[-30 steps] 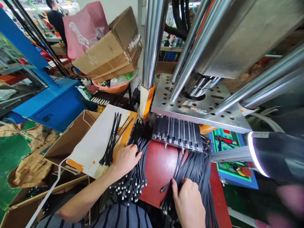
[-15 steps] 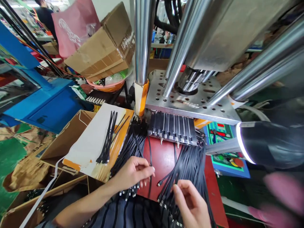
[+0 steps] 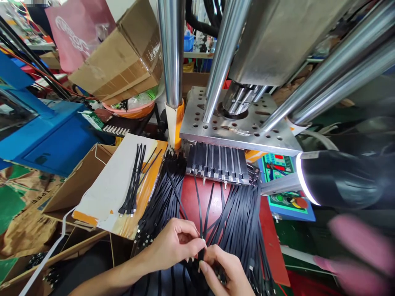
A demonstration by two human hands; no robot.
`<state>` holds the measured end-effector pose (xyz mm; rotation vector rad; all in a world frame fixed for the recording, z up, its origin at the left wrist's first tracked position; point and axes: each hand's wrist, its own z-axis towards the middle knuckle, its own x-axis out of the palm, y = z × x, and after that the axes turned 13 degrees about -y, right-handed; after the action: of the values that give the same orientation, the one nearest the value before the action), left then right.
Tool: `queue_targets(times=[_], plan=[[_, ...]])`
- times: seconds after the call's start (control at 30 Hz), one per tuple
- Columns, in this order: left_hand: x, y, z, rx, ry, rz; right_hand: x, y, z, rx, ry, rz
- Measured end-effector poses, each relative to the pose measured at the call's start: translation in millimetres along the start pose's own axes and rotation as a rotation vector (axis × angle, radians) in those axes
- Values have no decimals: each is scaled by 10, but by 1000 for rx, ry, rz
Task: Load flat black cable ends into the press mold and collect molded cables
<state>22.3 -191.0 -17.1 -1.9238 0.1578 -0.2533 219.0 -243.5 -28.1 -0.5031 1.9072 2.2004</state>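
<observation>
My left hand (image 3: 182, 244) pinches a thin black cable (image 3: 198, 201) that runs up to the metal mold (image 3: 217, 163) under the press. Close beside it, my right hand (image 3: 224, 267) is closed on a black cable end, its fingertips nearly meeting the left ones. Thick bundles of black cables lie on both sides of the red board (image 3: 188, 193): a left bundle (image 3: 163, 193) and a right bundle (image 3: 243, 209). A few cables (image 3: 133, 185) rest on a white sheet (image 3: 108, 181) at the left.
Overhead stands the press plate (image 3: 240, 137) with steel columns (image 3: 173, 53). On the right are a black round lamp-like part (image 3: 342, 179) and a control panel (image 3: 285, 201). Cardboard boxes (image 3: 77, 176) and a blue cabinet (image 3: 52, 139) are at the left.
My hands have come together in front of the mold. My right hand has moved left and taken hold of a cable end; the left hand has closed on a cable. The view has shifted slightly.
</observation>
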Motion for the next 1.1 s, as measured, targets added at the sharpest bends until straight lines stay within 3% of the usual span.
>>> queue_targets(times=[0.13, 0.23, 0.3, 0.4, 0.5, 0.6, 0.73, 0.93, 1.0, 1.1], plan=[[-11, 119, -131, 252, 56, 274, -68, -1, 138, 293, -38, 183], [-61, 201, -182, 263, 102, 445, 34, 8, 302, 403, -191, 334], [-110, 140, -142, 222, 123, 534, 118, 23, 374, 349, -271, 323], [-153, -137, 25, 231, 57, 499, 207, 45, 372, 224, -270, 258], [-141, -448, 230, 366, -31, 375, 250, 42, 304, 148, -254, 199], [-107, -614, 357, 490, -3, 350, 269, 5, 256, 82, -271, 161], [-94, -627, 387, 451, 37, 289, 247, -34, 237, 25, -332, 136], [-118, -551, 374, 266, 130, 111, 202, 28, 326, -8, -279, 109], [-117, -572, 380, 311, 99, 141, 266, 14, 330, 6, -263, 97], [-137, -653, 483, 488, -36, 246, 414, -58, 241, 72, -206, 81]])
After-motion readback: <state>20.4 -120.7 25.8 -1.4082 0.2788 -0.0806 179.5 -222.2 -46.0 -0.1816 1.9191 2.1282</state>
